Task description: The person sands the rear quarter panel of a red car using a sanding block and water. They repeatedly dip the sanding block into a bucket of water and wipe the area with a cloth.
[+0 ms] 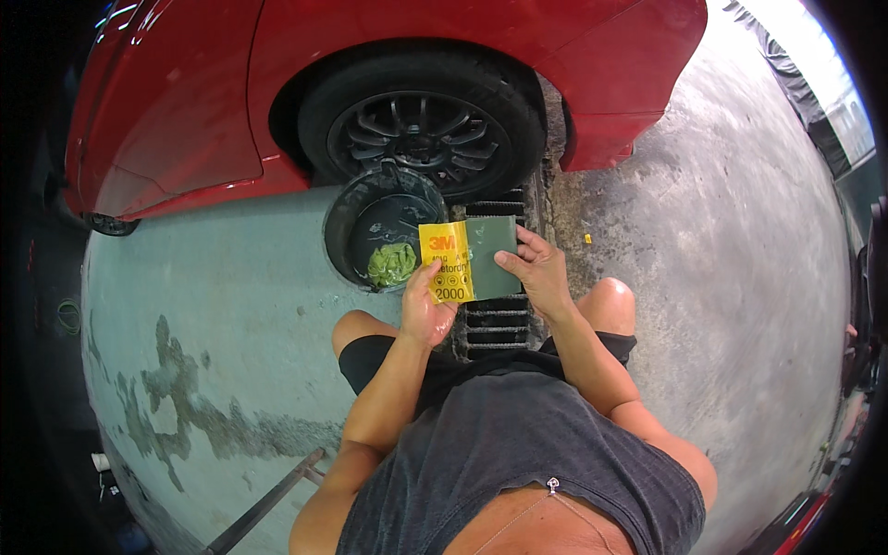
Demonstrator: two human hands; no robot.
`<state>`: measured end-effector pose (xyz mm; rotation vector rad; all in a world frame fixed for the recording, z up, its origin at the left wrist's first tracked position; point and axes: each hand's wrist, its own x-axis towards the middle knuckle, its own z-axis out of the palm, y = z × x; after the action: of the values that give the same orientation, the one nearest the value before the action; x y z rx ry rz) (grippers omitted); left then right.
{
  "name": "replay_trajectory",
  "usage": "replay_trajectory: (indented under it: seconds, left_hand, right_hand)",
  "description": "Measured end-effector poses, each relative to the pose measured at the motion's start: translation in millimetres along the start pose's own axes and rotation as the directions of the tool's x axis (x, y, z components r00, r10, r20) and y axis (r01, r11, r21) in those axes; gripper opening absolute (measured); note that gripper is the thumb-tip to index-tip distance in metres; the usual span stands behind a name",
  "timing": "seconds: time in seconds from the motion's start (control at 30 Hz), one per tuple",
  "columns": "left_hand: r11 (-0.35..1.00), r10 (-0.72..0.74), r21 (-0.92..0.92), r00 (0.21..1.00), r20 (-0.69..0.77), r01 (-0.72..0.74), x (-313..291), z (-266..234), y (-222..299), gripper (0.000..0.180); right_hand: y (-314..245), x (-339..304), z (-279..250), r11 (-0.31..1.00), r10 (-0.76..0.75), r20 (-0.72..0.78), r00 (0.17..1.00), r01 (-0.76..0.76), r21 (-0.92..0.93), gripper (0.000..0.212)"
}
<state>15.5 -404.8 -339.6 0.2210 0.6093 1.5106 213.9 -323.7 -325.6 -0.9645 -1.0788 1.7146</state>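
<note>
Both hands hold a folded sheet of sandpaper [491, 268] out in front of my lap. Its left part is the yellow printed backing, its right part the dark grey-green grit side. My left hand [429, 310] pinches the yellow part at its lower left edge, thumb on top. At the right edge my right hand [539, 268] grips the grey-green part, thumb on the face and fingers behind. Just left of the sheet stands a black bucket [338, 242] with dark water inside. A wet yellow-green cloth [392, 265] lies in it, near the bucket's front side.
A red car [176, 111] stands ahead, its black-spoked wheel [421, 134] right behind the bucket. A metal drain grate [497, 330] runs along the floor beneath my hands. A dark metal bar [264, 504] lies at lower left. Wet patches mark the floor [199, 407].
</note>
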Motion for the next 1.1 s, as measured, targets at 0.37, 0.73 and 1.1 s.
replay_trajectory:
  seconds: [0.37, 0.73, 1.1]
  left_hand:
    - [0.999, -0.017, -0.044, 0.999, 0.049, 0.019, -2, 5, 0, 0.045]
    - [0.997, 0.026, -0.069, 0.998, 0.052, -0.022, -2, 7, 0, 0.043]
    - [0.995, 0.031, -0.098, 0.994, 0.102, -0.021, -4, 0, 15, 0.045]
  right_hand:
    - [5, -1, -7, 0.999, -0.045, 0.014, 0.999, 0.045, 0.015, 0.033]
    - [4, 2, -9, 0.991, -0.036, -0.066, 0.997, 0.027, -0.130, 0.025]
    - [-9, 10, -19, 0.978, 0.209, -0.144, 0.967, -0.204, 0.049, 0.034]
